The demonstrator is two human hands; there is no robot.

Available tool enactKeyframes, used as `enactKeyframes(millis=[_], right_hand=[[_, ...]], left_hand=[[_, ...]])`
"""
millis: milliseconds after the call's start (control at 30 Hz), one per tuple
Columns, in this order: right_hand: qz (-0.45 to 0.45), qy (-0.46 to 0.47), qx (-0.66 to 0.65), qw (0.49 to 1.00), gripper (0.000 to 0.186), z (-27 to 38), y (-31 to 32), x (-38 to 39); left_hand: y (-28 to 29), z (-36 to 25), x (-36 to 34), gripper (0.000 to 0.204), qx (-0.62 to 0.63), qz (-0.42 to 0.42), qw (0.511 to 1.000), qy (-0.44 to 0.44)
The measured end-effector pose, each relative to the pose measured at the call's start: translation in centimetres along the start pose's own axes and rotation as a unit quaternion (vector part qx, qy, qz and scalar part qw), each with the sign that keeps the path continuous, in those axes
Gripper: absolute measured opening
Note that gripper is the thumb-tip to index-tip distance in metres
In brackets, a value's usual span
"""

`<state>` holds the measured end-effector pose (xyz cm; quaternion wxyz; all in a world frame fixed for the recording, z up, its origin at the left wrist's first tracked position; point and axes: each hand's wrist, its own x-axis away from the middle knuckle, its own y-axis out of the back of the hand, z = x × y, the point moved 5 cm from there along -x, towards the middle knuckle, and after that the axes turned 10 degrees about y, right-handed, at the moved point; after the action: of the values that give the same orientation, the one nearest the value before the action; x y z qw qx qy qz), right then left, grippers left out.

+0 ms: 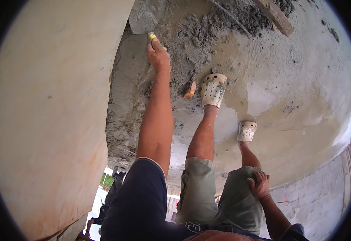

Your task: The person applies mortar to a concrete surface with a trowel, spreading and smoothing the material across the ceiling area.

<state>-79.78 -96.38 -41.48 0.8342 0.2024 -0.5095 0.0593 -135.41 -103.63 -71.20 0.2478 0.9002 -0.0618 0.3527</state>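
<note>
My left hand [158, 57] reaches far forward along the foot of the wall, its fingers wrapped round the yellow-marked handle of a trowel [142, 19]. The grey, mortar-smeared blade lies low over the ground, in the narrow strip beside the wall. Wet grey mortar [197, 44] is spread in rough lumps just right of the trowel. On my bent knee rests my right hand [260, 184], its fingers spread over the green-grey shorts and holding nothing.
A pale smooth wall [51, 100] fills the left side. An orange brick piece [190, 89] lies beside my clog [214, 89]. Farther off are a metal rod [232, 18] and a wooden board [275, 17]. Another person [113, 186] is at the lower left. A block wall [316, 197] stands right.
</note>
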Motion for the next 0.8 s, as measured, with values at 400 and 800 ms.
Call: enactKeyframes(millis=[400,800], right_hand=[[0.012,0.045,0.015,0.999,0.041,0.9,0.2,-1.5],[0.005,0.070,0.036,0.997,0.042,1.5,-0.4,-1.7]], left_hand=[[12.6,3.6,-1.6,0.042,-0.356,-0.062,0.910,-0.202],[18.7,6.8,-1.3,0.042,-0.272,-0.071,0.950,-0.134]])
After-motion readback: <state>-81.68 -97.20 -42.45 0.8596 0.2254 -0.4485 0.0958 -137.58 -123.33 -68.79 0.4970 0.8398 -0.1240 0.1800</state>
